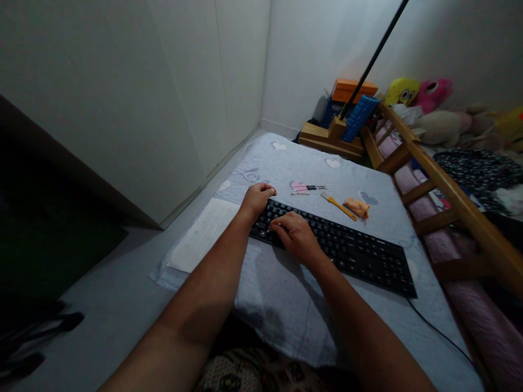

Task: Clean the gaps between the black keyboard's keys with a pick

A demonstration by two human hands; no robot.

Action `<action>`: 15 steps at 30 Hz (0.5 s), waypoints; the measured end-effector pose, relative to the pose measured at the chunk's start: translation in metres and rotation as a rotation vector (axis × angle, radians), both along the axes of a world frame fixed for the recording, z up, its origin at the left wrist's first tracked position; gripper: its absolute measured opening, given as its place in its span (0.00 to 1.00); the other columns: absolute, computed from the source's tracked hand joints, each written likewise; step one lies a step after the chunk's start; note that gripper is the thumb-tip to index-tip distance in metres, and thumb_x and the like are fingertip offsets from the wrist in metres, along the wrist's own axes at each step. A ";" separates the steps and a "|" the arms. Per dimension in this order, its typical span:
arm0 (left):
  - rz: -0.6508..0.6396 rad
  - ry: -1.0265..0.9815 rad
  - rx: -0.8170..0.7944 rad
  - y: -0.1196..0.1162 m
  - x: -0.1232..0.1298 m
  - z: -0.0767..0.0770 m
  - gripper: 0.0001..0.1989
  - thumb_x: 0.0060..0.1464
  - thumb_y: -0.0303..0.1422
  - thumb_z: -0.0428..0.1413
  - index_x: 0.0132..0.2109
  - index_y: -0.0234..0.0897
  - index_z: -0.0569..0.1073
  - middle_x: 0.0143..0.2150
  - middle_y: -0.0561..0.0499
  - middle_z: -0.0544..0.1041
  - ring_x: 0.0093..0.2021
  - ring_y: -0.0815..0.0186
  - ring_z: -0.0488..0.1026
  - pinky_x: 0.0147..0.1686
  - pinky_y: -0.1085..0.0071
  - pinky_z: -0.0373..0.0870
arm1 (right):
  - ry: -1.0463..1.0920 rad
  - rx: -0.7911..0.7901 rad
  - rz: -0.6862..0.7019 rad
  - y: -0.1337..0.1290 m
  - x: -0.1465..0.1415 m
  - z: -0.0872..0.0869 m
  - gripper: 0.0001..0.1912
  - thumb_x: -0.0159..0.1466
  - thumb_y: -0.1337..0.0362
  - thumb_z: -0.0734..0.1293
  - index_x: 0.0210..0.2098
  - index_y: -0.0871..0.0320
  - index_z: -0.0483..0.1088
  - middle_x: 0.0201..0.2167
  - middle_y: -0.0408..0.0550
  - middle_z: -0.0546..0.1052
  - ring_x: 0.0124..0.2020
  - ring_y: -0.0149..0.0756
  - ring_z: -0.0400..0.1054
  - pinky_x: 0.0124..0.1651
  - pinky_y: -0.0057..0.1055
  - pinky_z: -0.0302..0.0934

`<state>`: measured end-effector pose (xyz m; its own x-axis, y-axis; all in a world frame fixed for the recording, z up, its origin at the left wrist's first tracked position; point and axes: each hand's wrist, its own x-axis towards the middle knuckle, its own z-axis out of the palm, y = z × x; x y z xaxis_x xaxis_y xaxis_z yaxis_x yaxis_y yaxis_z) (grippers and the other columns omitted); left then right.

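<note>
A black keyboard [355,247] lies at a slant on a pale blue patterned cloth [281,305]. At its far left corner rests my left hand [257,200], fingers curled over the edge and holding it steady. My right hand [297,233] is over the left part of the keys, its thumb and fingers pinched together. A tiny pale tip shows at those fingertips, too small to name. Beyond the keyboard lie a brush [341,207] with a yellow handle, a crumpled orange cloth [357,207] and a thin tool [312,187] with a black middle.
A white sheet [204,234] lies left of the keyboard. The keyboard's cable [439,329] trails toward the lower right. Along the right runs a wooden bed rail [445,190]; plush toys [433,95] sit behind it. A wooden stand [330,136] with a dark pole is at the back.
</note>
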<state>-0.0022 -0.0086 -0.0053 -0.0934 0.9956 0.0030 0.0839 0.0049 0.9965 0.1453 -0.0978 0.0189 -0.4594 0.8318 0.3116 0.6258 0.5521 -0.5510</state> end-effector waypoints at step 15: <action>0.014 -0.080 -0.017 0.002 0.003 -0.001 0.06 0.48 0.32 0.56 0.26 0.37 0.75 0.30 0.52 0.77 0.35 0.66 0.71 0.43 0.69 0.65 | 0.121 -0.002 -0.013 0.000 -0.007 -0.015 0.09 0.66 0.70 0.65 0.36 0.56 0.78 0.34 0.49 0.80 0.39 0.41 0.70 0.45 0.38 0.62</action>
